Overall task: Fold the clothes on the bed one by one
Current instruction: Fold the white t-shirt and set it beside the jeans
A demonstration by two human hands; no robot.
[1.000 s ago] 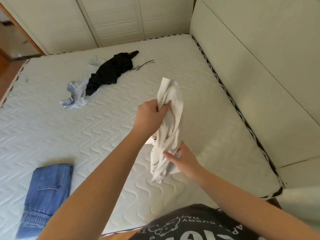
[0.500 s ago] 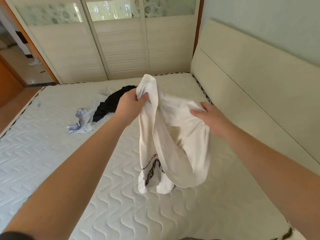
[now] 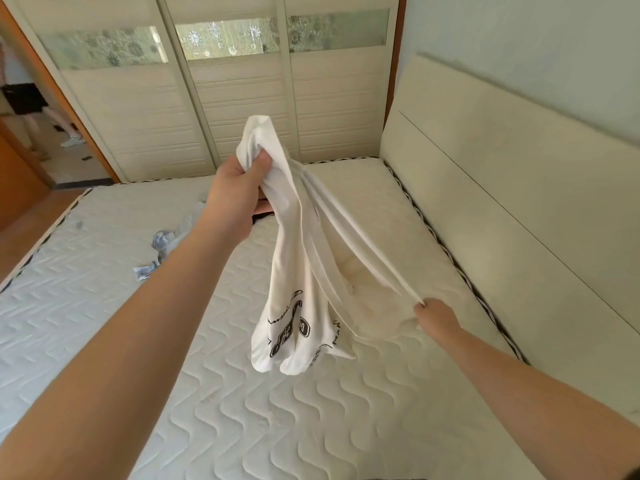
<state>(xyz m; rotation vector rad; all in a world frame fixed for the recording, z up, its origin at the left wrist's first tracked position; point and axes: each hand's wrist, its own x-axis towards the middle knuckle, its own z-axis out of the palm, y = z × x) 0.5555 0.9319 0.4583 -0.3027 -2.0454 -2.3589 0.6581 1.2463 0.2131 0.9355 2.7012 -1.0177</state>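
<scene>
White T-shirt [image 3: 304, 271] with black print hangs bunched above the bed [image 3: 242, 410]. We see the left hand [image 3: 235, 192] fisted around its top, raised high. Right hand [image 3: 438, 317] pinches a stretched edge lower, near the headboard [image 3: 502, 202]. Crumpled clothes [image 3: 162, 244] lie behind the left arm.

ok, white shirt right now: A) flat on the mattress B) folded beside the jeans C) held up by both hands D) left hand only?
C: the left hand grips a bunched top part of the white shirt, and the right hand pinches an edge pulled out to the side, so it hangs above the mattress.
</scene>
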